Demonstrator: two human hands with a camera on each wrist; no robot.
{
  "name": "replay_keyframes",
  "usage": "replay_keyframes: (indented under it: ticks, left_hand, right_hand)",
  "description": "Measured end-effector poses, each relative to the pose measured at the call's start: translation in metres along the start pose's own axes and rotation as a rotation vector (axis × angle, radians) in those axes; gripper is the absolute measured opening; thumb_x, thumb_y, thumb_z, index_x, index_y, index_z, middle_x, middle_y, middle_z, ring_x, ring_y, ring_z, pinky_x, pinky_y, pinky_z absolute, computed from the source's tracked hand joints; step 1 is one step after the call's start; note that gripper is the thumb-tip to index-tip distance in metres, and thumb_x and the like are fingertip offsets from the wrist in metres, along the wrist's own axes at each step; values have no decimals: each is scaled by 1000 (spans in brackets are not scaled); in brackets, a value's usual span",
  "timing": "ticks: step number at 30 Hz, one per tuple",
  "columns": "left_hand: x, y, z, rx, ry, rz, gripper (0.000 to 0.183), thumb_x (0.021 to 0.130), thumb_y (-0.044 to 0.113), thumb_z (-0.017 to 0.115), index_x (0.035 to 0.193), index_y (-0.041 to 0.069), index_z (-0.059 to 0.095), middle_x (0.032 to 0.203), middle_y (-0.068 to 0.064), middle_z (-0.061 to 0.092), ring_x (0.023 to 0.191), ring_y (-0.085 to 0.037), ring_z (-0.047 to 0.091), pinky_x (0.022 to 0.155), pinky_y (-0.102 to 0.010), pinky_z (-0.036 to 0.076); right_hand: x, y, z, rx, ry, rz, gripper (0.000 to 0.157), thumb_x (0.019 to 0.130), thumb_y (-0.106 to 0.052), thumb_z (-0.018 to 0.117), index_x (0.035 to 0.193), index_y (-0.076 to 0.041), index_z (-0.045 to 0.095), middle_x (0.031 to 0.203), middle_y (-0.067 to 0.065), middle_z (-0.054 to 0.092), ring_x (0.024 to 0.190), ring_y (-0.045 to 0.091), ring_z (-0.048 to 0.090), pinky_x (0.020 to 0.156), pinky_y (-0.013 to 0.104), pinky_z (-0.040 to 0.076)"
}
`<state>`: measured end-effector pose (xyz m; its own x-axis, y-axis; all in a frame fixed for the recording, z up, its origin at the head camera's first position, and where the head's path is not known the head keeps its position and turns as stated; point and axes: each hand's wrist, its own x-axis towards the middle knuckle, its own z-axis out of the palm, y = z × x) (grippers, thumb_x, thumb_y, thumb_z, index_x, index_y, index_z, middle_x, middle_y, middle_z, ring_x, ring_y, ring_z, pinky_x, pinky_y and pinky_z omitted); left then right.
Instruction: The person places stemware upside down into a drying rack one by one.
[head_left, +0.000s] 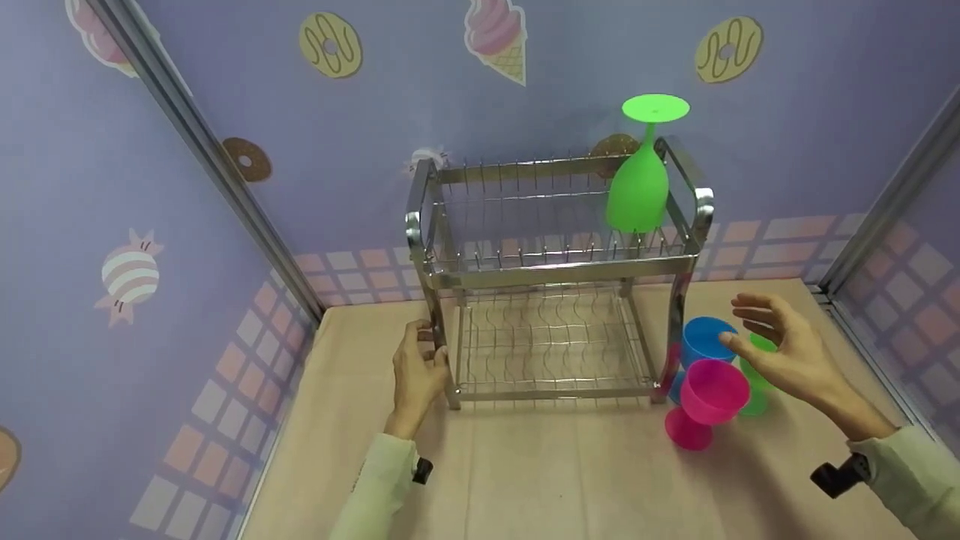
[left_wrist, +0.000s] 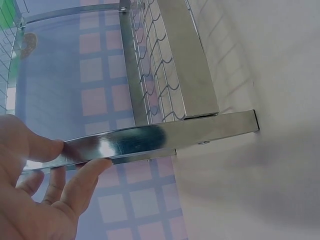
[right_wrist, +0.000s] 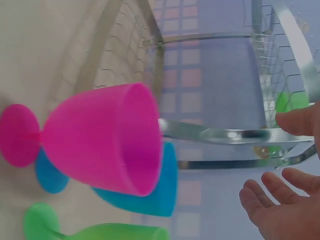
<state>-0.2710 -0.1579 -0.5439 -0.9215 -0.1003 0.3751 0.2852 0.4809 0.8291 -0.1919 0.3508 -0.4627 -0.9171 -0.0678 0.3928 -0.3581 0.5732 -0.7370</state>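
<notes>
A two-tier metal dish rack (head_left: 555, 274) stands against the back wall. My left hand (head_left: 418, 375) holds its front left upright, the thumb on one side and the fingers on the other, as the left wrist view shows. A green goblet (head_left: 637, 191) is upside down on the right end of the top tier. To the right of the rack, my right hand (head_left: 795, 356) hovers with parted fingers, holding nothing. Near it stand a pink goblet (head_left: 715, 391), a blue goblet (head_left: 705, 339) and another green goblet (head_left: 754, 405), partly hidden by the pink one and the hand.
The rack's lower tier (head_left: 555, 341) is a wavy wire shelf. Pale cloth covers the tabletop (head_left: 525, 472). Purple patterned walls (head_left: 555, 90) close in the back and sides, with metal corner posts (head_left: 217, 172).
</notes>
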Motion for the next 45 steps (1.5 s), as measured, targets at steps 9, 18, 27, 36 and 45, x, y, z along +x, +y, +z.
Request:
replay_keyframes:
  ticks: [9, 18, 27, 36, 45]
  left_hand:
    - [1, -1, -2, 8, 20, 20, 48, 93, -14, 69, 137, 0, 55, 121, -25, 67, 99, -40, 76, 87, -43, 68]
    - [3, 1, -7, -3, -2, 18, 50, 94, -14, 69, 140, 0, 53, 124, -25, 66, 99, -42, 76, 87, -44, 68]
    - [1, 1, -4, -4, 0, 11, 50, 93, -15, 70, 138, -1, 54, 123, -26, 66, 103, -41, 74, 89, -44, 67]
    - [1, 1, -1, 7, 8, 23, 49, 93, -15, 69, 138, -1, 54, 123, -24, 67, 105, -37, 74, 89, -42, 67]
    - [-1, 0, -1, 2, -2, 21, 50, 92, -16, 69, 138, -2, 54, 122, -24, 66, 105, -37, 73, 88, -41, 68]
  right_hand:
    - [-33, 27, 12, -16, -11, 41, 66, 91, -11, 86, 145, 7, 52, 142, 30, 59, 124, -6, 55, 100, -3, 40]
    - [-58, 48, 33, 31, 67, 31, 83, 78, 0, 94, 147, 10, 48, 144, 30, 57, 125, -18, 48, 102, -2, 40]
    - [-83, 66, 57, 19, 93, 210, 97, 81, -10, 94, 159, 3, 36, 152, 29, 50, 129, 20, 56, 96, -5, 37]
    - [-97, 81, 88, 95, 91, 373, 99, 88, -18, 90, 163, -1, 27, 154, 23, 48, 126, 5, 54, 94, -3, 43]
    - [-98, 84, 99, 188, 80, 491, 102, 92, -24, 87, 167, -4, 20, 163, 26, 38, 146, 50, 43, 94, 1, 45]
